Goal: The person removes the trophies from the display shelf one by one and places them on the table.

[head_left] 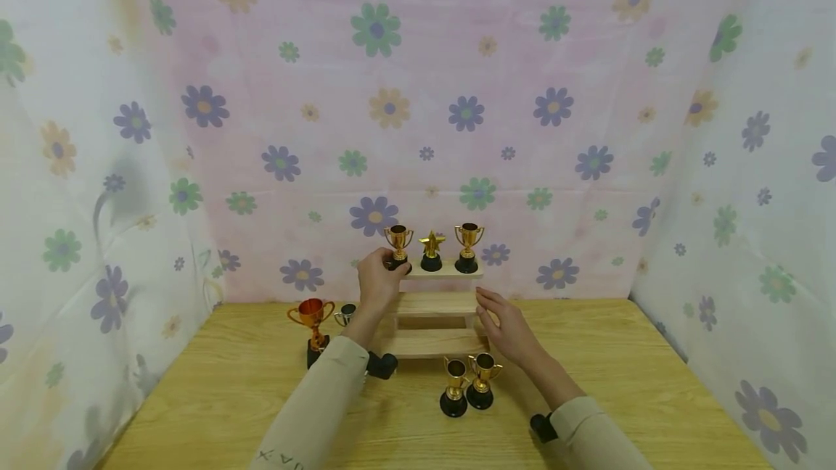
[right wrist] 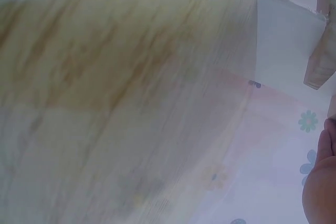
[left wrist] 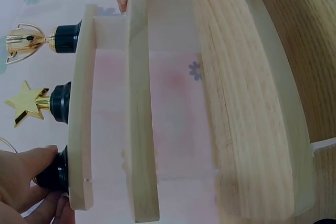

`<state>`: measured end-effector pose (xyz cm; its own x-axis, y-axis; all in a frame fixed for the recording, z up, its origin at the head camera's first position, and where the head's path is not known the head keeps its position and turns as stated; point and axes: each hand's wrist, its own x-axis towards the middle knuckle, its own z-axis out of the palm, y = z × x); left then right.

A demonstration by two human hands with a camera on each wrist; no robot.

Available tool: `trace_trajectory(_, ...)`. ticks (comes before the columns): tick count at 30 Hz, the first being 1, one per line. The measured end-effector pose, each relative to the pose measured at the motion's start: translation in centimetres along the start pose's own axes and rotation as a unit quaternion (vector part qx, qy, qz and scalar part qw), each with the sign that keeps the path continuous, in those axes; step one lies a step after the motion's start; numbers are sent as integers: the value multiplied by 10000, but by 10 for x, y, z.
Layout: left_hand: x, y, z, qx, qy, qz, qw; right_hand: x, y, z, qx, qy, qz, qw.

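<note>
Left hand (head_left: 377,275) grips black base of gold cup trophy (head_left: 398,245) at left end of stepped shelf's (head_left: 434,304) top step, toward worktop's (head_left: 228,383) rear edge. Seat base flat and square before loosening fingers. Right hand (head_left: 506,326) relaxed, empty, beside shelf's right end. Wooden worktop; floral cloth (head_left: 418,93) walls around.

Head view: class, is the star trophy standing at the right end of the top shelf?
No: the star trophy stands in the middle of the top shelf, between two gold cup trophies.
</note>
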<state>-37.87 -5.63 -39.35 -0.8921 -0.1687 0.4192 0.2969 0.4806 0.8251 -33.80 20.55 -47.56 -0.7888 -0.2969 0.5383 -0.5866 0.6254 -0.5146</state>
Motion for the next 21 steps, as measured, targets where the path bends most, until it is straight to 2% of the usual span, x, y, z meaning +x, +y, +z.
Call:
trace_trajectory(14, -4, 4, -9, 462, -319, -33, 9984, 0, 1, 1, 44, -19, 62, 10000)
trace_trajectory(21, -8, 9, -14, 616, -548, -59, 9966, -1, 0, 2, -41, 133, -72, 9999)
